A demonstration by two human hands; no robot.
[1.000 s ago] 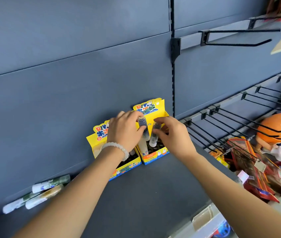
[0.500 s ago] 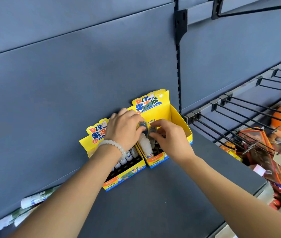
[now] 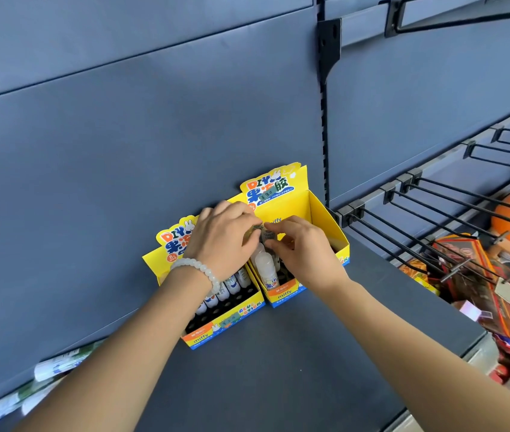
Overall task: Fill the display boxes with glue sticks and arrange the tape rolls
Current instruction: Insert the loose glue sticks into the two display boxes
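Both hands meet at frame centre over the right box (image 3: 325,226). The left hand (image 3: 225,241) and right hand (image 3: 303,247) each curl their fingers round the cap end of an upright glue stick (image 3: 264,269), whose long axis points down into the box's front slots. More sticks lie loose on the shelf (image 3: 278,353) at lower left, nearer the left hand.

Two yellow display boxes sit side by side at your 12 o'clock against the back panel. The left box (image 3: 225,319) holds upright white glue sticks (image 3: 228,285). The right box (image 3: 325,219) is mostly empty w/ one white stick (image 3: 264,269) upright at its front. Loose sticks (image 3: 57,366) lie at 9 o'clock.
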